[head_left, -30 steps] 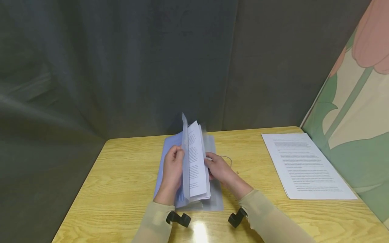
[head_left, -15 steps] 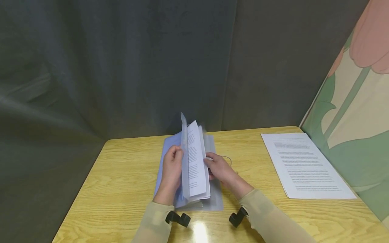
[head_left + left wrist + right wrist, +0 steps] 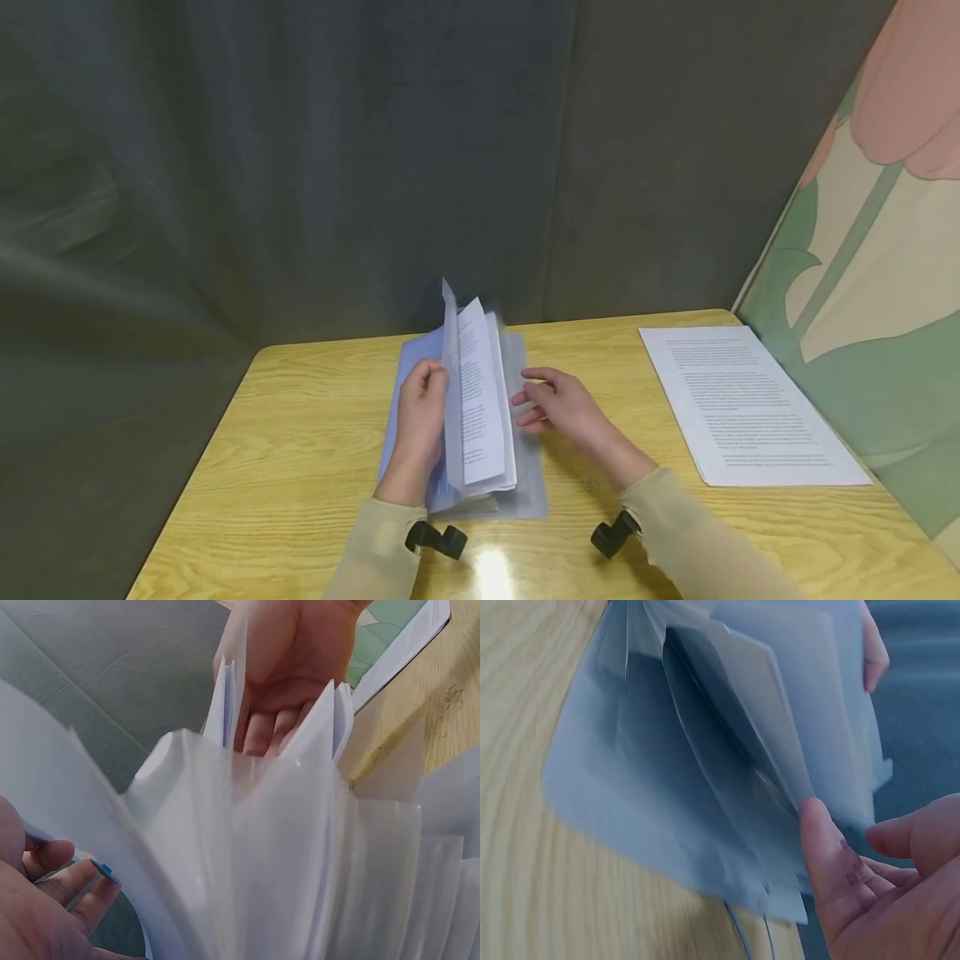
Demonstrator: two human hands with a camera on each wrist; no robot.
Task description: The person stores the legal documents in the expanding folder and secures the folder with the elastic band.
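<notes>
A translucent expanding file folder (image 3: 534,479) stands fanned on the table, its bluish cover (image 3: 417,354) lying to the left. Printed sheets (image 3: 480,417) stick up between its pockets. My left hand (image 3: 422,412) grips the raised flap on the left side, fingers curled at its edge. Just right of the sheets, my right hand (image 3: 566,408) holds nothing, with its fingers loosely spread. In the right wrist view, an index fingertip (image 3: 810,810) overlaps a pocket's edge. The left wrist view shows folded-looking paper corners (image 3: 311,731) above the clear pockets (image 3: 382,862), and a small blue button (image 3: 106,870).
A stack of printed paper (image 3: 750,408) lies at the table's right side. Behind the wooden table (image 3: 300,433) hangs a dark curtain (image 3: 405,167), with a flowered cloth (image 3: 892,350) to the right. Thin cords (image 3: 739,930) trail from the folder.
My right hand has let go of the sheets' right edge and drawn a little to the right, its fingers loosening. The left hand keeps its grip on the flap.
</notes>
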